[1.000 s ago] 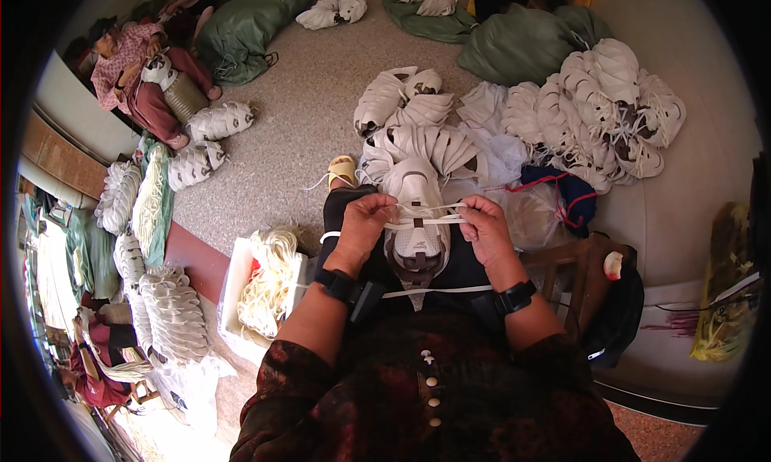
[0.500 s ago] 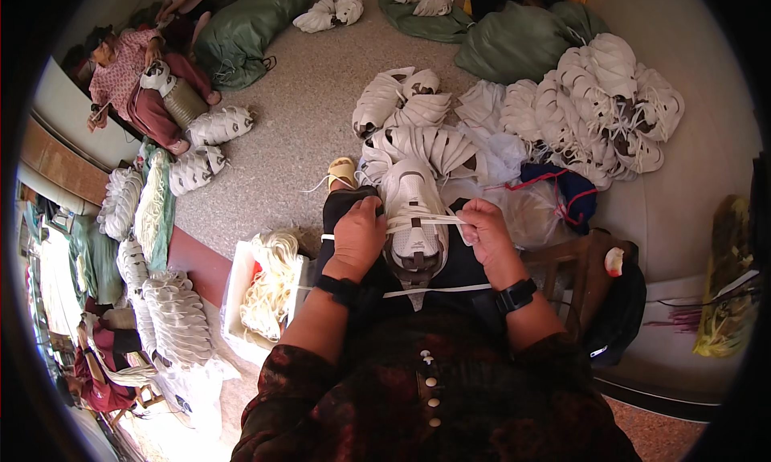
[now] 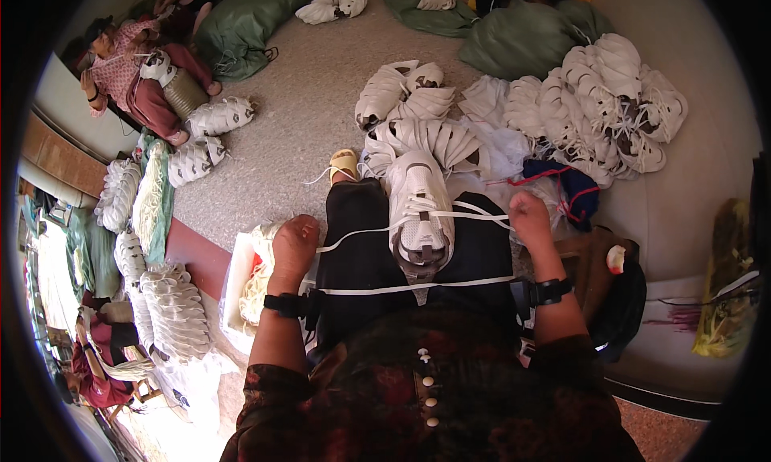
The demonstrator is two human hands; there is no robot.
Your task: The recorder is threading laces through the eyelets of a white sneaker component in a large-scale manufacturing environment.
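Between my thighs sits a white sneaker upper with a dark patch near its close end. A white shoelace runs through it and stretches out to both sides. My left hand is closed on the lace's left end, beside the box of laces. My right hand grips the lace strands to the right of the shoe, fingers curled. A separate white cord passes across my lap below the shoe, between the dark bands at my wrists.
A white box of loose laces stands at my left. Strung shoe uppers lie just ahead, with a larger pile at the right. Green sacks lie farther off. A co-worker sits at the far left. A wooden stool is at my right.
My hands have moved apart, the left toward the box and the right outward, drawing the lace out to both sides. At the far left, the co-worker's arms have shifted.
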